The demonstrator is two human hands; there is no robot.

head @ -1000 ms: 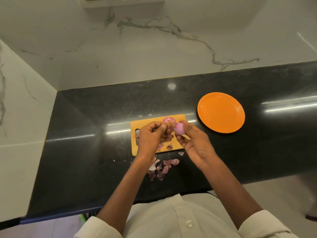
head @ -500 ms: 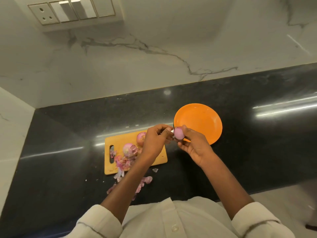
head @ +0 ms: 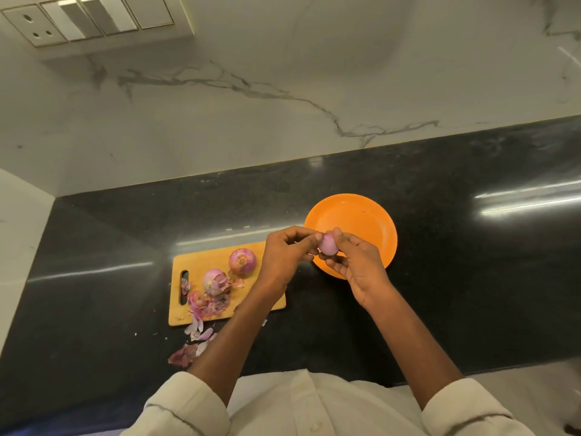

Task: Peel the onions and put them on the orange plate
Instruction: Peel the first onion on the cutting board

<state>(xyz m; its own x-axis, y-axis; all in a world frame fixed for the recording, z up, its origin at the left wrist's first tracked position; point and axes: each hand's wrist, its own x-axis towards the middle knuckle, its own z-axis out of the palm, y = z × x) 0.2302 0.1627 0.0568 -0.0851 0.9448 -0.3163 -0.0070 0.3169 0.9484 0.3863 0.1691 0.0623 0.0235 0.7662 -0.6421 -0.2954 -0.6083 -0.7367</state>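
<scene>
Head view: small peeled pale-purple onion (head: 328, 244) over near-left rim of round orange plate (head: 361, 215) — plate lies just beyond.
Right hand (head: 358, 265): grasping the onion.
Left hand (head: 287, 251): fingertips pinching its side.

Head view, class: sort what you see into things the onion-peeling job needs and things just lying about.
Needed: peeled onion held by left hand and right hand; two onions on the board; orange plate.
Lying about: loose peels; wall switches.
</scene>
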